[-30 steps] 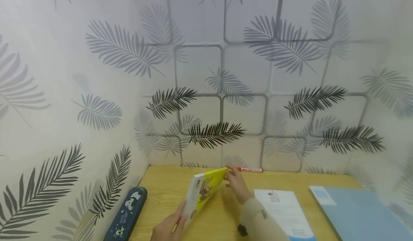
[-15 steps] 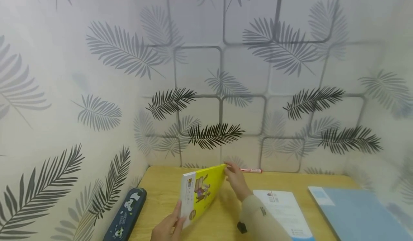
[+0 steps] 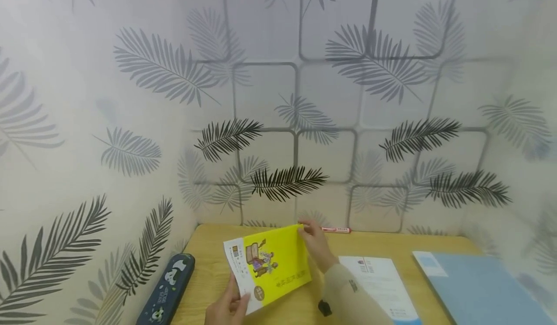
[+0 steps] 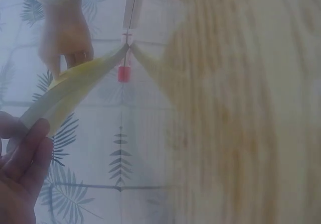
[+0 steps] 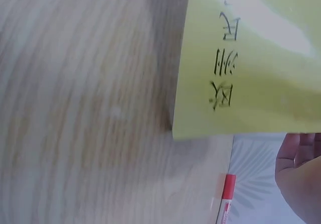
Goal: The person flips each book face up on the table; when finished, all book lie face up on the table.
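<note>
Book [image 3: 271, 267] with a yellow cover, tilted above the desk [image 3: 217, 247] between both hands. Left hand [image 3: 228, 308] pinches its near-left corner; right hand [image 3: 315, 247] grips the far-right corner. Its long axis runs diagonally between the two grips.

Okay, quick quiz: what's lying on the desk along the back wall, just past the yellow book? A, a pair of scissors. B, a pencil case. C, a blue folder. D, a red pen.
D: a red pen lies against the back wall just beyond the far corner of the yellow book, which the right hand holds there; the right wrist view also shows its red cap.
</note>
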### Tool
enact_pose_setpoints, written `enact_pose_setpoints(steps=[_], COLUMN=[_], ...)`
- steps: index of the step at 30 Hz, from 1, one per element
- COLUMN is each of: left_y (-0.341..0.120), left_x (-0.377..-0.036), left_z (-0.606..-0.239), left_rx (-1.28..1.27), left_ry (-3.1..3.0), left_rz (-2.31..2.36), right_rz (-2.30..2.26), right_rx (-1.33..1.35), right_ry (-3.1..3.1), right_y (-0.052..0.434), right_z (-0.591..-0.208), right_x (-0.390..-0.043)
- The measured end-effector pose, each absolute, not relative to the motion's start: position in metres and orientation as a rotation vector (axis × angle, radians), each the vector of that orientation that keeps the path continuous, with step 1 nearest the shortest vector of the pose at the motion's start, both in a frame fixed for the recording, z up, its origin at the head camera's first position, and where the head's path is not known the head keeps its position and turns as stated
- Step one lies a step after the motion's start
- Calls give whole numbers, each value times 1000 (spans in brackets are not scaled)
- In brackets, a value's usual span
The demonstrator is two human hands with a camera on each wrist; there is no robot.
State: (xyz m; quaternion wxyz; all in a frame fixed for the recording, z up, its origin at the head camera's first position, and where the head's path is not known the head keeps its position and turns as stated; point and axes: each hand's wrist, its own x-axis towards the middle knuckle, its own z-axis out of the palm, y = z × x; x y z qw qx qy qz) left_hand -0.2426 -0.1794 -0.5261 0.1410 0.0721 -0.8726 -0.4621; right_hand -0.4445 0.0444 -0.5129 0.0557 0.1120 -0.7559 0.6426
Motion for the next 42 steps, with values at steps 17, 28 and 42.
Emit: enact_pose_setpoints(steps=[17,28,42], left_y=[-191,-196,-192], left_x=[-246,-254,-263], left_z=[-528,-538,-551], left_rx=[318,275,500], left_ry=[-2655,-2726,-2830], left_rz=[-1448,-1547,-1495], right_rz=[1898,1811,1681], right_rx=[277,212,246], right_ry=[-2379,-2510,-2581], right_y=[42,49,47], right_z=[-518,-529,-531], right_x=[-448,-446,-442])
